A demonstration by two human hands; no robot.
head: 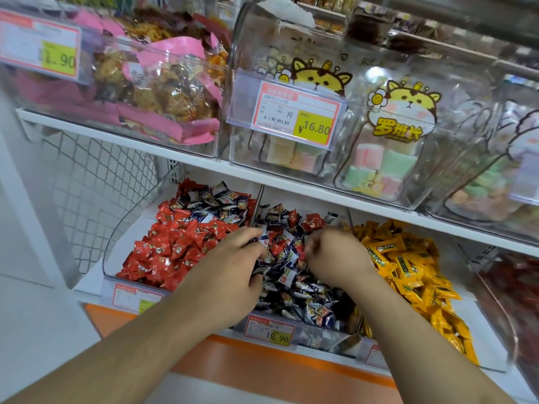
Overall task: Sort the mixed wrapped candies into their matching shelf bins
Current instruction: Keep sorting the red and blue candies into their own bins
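Three clear bins stand side by side on the lower shelf. The left bin (116,246) holds red wrapped candies (175,243) with some dark blue ones at its back. The middle bin (320,339) holds dark blue and white candies (306,293) mixed with red ones (312,223). The right bin holds yellow candies (408,266). Both my hands are inside the middle bin. My left hand (230,266) has its fingers curled down into the pile, around dark blue candies. My right hand (335,255) is curled, its fingertips pinching a red candy (303,253).
The upper shelf (204,167) carries clear tubs of pink snack bags (163,88) and pastel sweets (379,167), overhanging the lower bins. Price tags (269,329) clip to the bin fronts. A wire mesh panel (96,182) closes the left side. Another bin with red packets (513,281) sits far right.
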